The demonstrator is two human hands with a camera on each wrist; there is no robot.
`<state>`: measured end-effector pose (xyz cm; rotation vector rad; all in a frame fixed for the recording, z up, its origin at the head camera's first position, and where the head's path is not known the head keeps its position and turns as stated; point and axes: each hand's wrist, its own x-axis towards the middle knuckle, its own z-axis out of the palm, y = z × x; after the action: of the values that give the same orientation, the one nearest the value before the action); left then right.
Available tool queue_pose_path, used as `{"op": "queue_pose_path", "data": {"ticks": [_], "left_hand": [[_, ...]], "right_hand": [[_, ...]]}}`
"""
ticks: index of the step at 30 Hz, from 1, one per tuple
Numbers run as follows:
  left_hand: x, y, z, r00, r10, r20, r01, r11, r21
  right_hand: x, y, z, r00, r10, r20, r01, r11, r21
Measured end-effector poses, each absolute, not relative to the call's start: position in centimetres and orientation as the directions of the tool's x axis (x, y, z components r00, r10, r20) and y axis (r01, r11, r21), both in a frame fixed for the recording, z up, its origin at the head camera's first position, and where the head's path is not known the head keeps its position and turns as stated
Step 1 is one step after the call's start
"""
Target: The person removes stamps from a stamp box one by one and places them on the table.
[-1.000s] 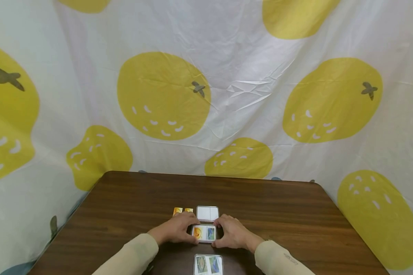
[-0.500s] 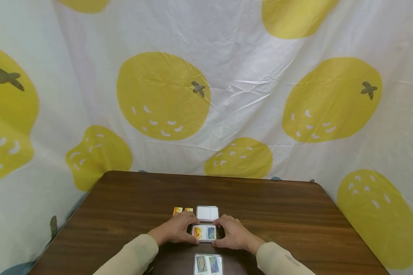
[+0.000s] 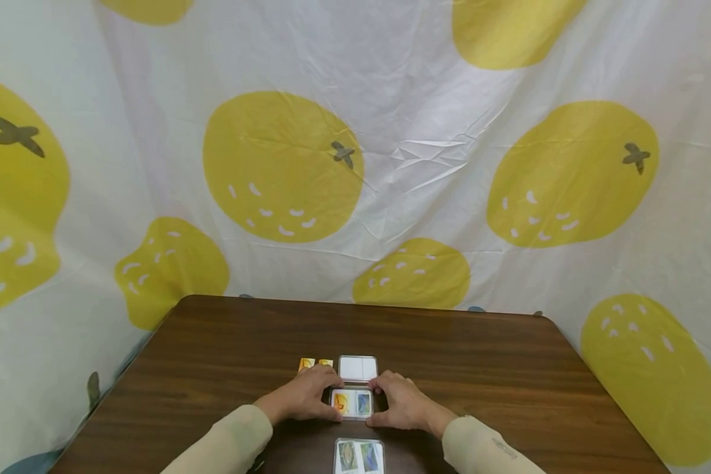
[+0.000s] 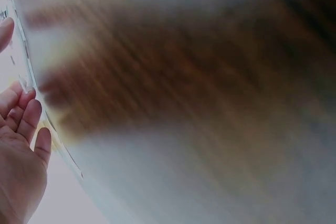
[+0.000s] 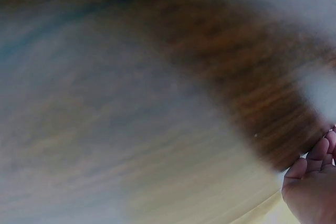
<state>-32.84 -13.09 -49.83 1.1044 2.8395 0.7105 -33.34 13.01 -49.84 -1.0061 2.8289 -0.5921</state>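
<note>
A flat clear-rimmed case (image 3: pixel 352 403) lies on the table in the head view, with an orange stamp-like picture at its left and a blue-green one at its right. My left hand (image 3: pixel 305 395) holds its left side, thumb at the near corner and fingers at the far one. On the other side my right hand (image 3: pixel 406 403) grips the right edge the same way. Both wrist views catch only part of each hand, the left hand (image 4: pixel 21 156) at the left border and the right hand (image 5: pixel 312 187) at the lower right; the case's underside is hidden.
Behind the held case sits a similar case (image 3: pixel 358 368) with white panels. Nearer me lies another case (image 3: pixel 359 457) with two pictures. Two small orange pictures (image 3: pixel 306 363) lie beyond my left hand. A fruit-print cloth (image 3: pixel 415 197) hangs behind the brown table (image 3: pixel 480 355).
</note>
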Motion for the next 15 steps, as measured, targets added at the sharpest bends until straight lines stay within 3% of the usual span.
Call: {"op": "queue_pose_path", "data": {"ticks": [15], "left_hand": [[-32.85,-13.62,-49.46,-0.761,0.632,0.145,0.629,0.662,0.408]], "right_hand": [[-33.43,12.91,-49.75,-0.8,-0.6,0.02,-0.554,0.725,-0.409]]}}
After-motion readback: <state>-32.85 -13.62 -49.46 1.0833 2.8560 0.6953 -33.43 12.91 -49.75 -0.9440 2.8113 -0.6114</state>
